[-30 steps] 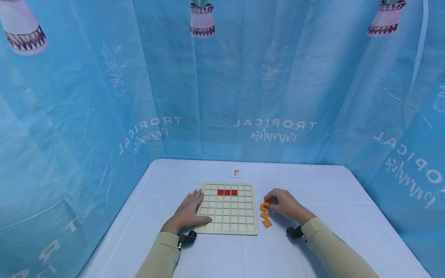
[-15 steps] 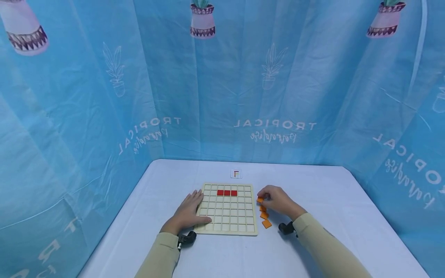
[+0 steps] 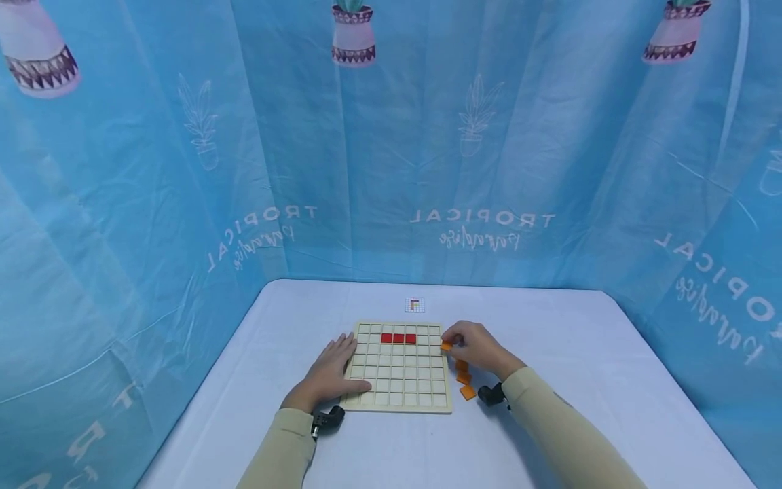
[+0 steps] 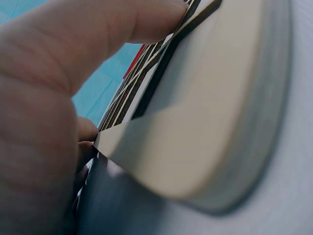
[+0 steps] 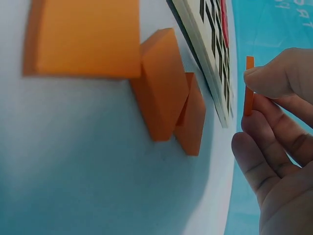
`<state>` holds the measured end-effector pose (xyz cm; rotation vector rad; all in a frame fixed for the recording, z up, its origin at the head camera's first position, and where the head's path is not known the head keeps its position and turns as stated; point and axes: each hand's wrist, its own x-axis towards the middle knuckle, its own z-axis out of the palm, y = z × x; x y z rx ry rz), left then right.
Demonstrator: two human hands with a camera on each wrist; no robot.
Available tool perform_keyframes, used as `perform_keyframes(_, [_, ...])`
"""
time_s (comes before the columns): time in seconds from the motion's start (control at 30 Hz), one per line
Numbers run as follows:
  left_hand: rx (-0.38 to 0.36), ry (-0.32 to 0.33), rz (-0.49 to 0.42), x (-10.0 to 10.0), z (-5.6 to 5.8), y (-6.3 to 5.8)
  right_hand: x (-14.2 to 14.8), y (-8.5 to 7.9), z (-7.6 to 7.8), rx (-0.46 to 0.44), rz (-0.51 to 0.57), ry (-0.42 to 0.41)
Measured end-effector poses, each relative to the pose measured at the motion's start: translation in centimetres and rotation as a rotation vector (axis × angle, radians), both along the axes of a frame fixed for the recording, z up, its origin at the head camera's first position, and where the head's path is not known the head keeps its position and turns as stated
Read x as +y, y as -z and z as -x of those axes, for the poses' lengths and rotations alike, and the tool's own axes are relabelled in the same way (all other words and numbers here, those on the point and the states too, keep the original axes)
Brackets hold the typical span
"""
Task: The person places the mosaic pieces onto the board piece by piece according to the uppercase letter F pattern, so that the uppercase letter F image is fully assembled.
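Observation:
A cream grid board [image 3: 396,409] lies on the table, with three red square tiles [image 3: 398,338] side by side in one of its upper rows. My left hand [image 3: 330,369] rests on the board's left side, fingers along the edge and thumb over a lower corner, as the left wrist view shows close up. Between thumb and fingertips my right hand [image 3: 481,346] pinches an orange square tile [image 5: 249,85], raised at the board's right edge. Below that hand, three more orange tiles [image 3: 464,378] lie on the cloth, two of them overlapping.
A small printed card [image 3: 415,305] with a coloured grid pattern lies beyond the board. White cloth covers the table [image 3: 537,319]. A blue printed curtain [image 3: 391,170] hangs behind it and along both sides.
My right hand has picked the orange tile off the others and carried it left and away from me to the board's right edge. The left hand has stayed in place.

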<state>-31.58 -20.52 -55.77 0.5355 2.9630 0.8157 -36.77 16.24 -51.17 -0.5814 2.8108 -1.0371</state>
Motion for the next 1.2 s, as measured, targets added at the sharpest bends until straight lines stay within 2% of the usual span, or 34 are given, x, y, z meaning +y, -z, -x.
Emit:
perform_keyframes(0.3, [-0.008, -0.011, 0.008, -0.3, -0.1, 0.4, -1.4, -0.3, 0.2, 0.024, 0.025, -0.052])
perform_keyframes(0.6, [-0.003, 0.003, -0.008, -0.2, -0.2, 0.2, -3.3, -0.9, 0.2, 0.015, 0.031, -0.087])
perform_keyframes(0.83, [-0.012, -0.007, 0.015, -0.4, 0.0, 0.2, -4.5, -1.2, 0.6, 0.029, 0.025, -0.116])
perform_keyframes(1.2, [-0.016, 0.005, -0.019, -0.5, 0.1, 0.2, -5.9, -1.1, 0.9, 0.042, 0.017, -0.171])
